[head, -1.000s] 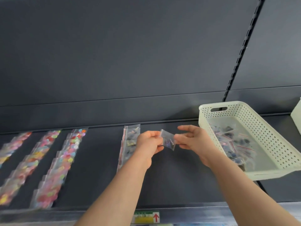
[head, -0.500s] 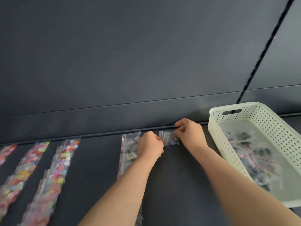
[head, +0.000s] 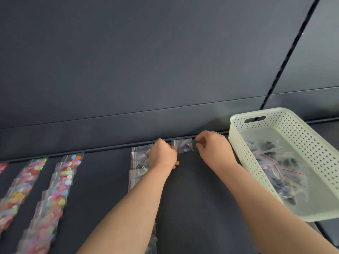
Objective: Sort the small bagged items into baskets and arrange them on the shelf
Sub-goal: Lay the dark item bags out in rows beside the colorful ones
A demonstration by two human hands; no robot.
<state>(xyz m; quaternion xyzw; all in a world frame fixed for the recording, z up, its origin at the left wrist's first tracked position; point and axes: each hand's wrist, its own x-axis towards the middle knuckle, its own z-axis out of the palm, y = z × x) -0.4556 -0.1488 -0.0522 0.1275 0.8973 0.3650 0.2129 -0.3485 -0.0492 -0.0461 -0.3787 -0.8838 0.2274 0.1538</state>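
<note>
Bag, held up 1 s ago, now lies at the shelf back: left hand pinches its edge, right hand has let go, so 1 new row looks begun.

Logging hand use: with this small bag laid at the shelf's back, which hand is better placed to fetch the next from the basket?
Likely the right hand: it is beside the white basket and appears clear of the small bag, while the left hand, farther away, pinches that bag's edge.
</note>
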